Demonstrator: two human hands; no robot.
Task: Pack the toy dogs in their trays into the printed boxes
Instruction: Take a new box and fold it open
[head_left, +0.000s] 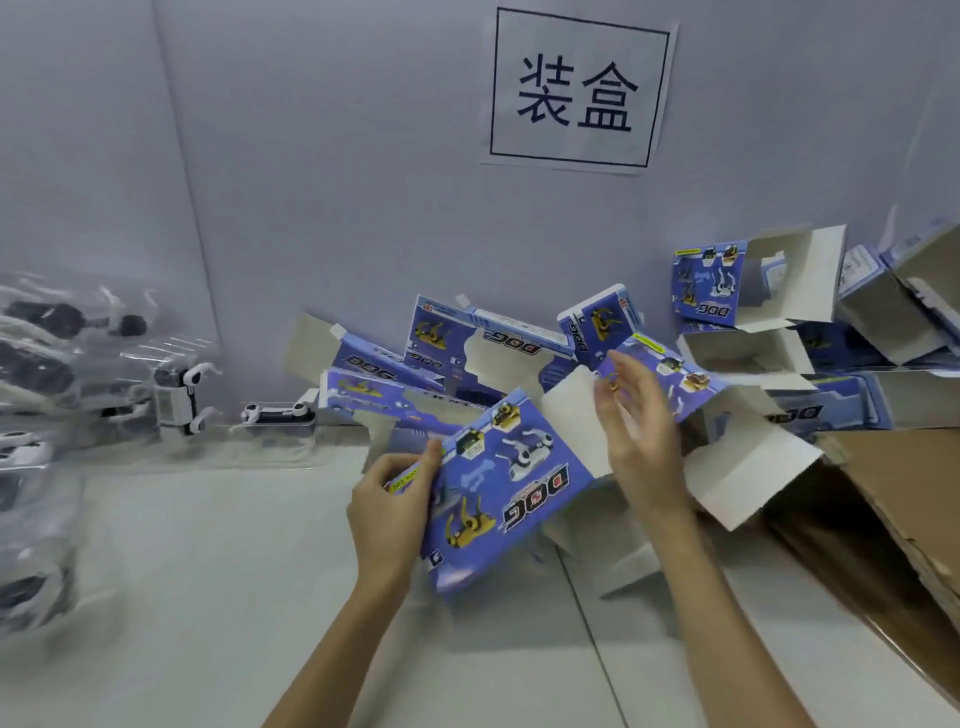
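My left hand (390, 504) grips the left end of a blue printed DOG box (498, 486), held tilted above the white table (208, 571). My right hand (641, 426) is open, fingers straight, at the box's white end flap (571, 415); it is blurred. Toy dogs in clear plastic trays (179, 402) stand at the left by the wall, one white dog (278, 415) lying in a tray nearer the middle. More trays (36, 364) pile up at the far left.
Several blue printed boxes (478, 338) lean in a heap against the back wall, some with open white flaps (753, 291). A brown cardboard carton (893, 499) fills the right side. A paper sign (576, 88) hangs on the wall.
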